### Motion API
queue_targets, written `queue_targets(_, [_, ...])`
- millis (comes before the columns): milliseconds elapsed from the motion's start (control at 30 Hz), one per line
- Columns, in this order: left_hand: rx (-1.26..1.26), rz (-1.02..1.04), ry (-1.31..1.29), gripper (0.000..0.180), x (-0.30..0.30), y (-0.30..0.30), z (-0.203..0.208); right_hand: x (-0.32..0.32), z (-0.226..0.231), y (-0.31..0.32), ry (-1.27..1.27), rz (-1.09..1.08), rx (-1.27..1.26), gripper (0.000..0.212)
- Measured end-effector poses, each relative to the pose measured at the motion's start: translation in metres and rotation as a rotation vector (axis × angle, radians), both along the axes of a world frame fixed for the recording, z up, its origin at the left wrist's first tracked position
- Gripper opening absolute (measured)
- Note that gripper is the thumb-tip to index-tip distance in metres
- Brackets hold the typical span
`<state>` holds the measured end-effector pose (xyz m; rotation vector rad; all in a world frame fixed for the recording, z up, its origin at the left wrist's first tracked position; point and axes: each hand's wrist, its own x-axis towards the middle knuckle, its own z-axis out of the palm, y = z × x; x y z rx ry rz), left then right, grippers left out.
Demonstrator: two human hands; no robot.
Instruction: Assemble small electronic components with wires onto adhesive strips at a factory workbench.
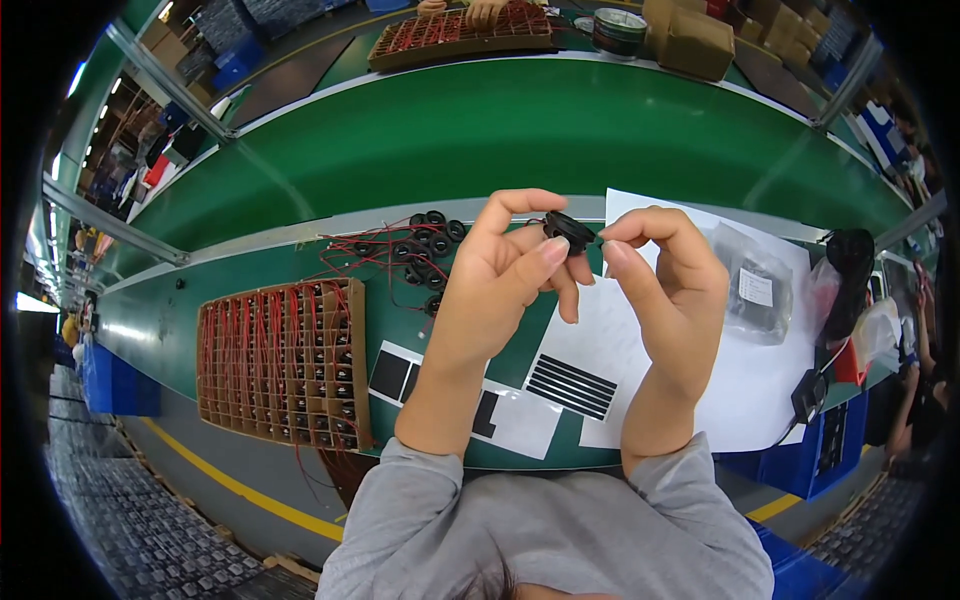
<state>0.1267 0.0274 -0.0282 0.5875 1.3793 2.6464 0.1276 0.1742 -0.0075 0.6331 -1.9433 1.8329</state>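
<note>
In the head view, the left hand [500, 270] pinches a round black part [570, 231] between thumb and fingers. The right hand [675, 270] is just beside it, thumb and forefinger tips drawn close — whether they grip anything cannot be told. Left of the hands, similar parts [428, 245] lie heaped on the green surface [160, 310], with a divided cardboard tray [358, 330] farther left; black strips [570, 387] lie between the forearms.
</note>
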Motion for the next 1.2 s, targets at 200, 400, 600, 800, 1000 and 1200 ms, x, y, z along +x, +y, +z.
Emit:
queue_targets(200, [-0.005,0.001,0.009,0.028,0.004,0.003,0.002,0.005,0.001,0.0,-0.111,0.101,-0.099,0.007])
queue_targets(400, [0.006,0.011,0.017,0.029,0.007,0.002,0.002,0.002,-0.001,-0.002,-0.051,0.153,-0.092,0.006])
queue_targets(600, [-0.035,0.048,0.008,0.029,0.008,0.002,0.003,0.003,0.002,-0.002,-0.093,0.179,-0.109,0.007])
queue_targets(800, [-0.11,0.1,0.017,0.03,0.01,-0.001,0.005,0.001,-0.001,-0.004,-0.07,0.156,-0.077,0.007])
queue_targets(1000, [-0.188,0.2,0.057,0.03,0.012,0.0,0.005,-0.005,-0.005,-0.005,-0.049,0.098,-0.004,0.009])
queue_targets(1200, [-0.225,0.219,0.054,0.03,0.012,0.002,0.005,-0.004,0.001,-0.002,-0.125,0.049,0.054,0.011])
